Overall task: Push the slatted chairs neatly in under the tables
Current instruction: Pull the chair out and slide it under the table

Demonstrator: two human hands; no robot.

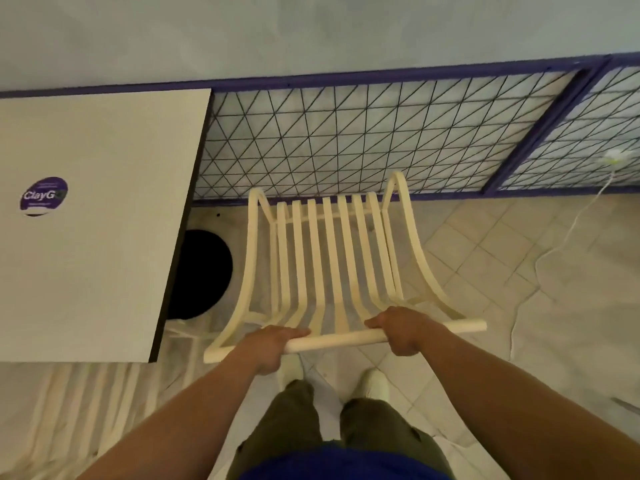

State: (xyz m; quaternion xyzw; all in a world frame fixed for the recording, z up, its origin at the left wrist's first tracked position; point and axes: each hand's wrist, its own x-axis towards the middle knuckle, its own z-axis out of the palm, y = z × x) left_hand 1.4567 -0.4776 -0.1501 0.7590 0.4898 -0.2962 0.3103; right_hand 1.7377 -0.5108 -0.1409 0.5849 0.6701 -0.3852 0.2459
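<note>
You see a cream slatted chair, a white table with a purple round sticker, a purple-framed fence with black triangle mesh, and pale square floor tiles.

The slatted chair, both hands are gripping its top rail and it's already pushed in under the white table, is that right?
Not quite. Both the left hand and the right hand do grip the top rail of the slatted chair, but it is not under the white table. The head view shows it standing in the open beside the table, to its right, facing the mesh fence.
</note>
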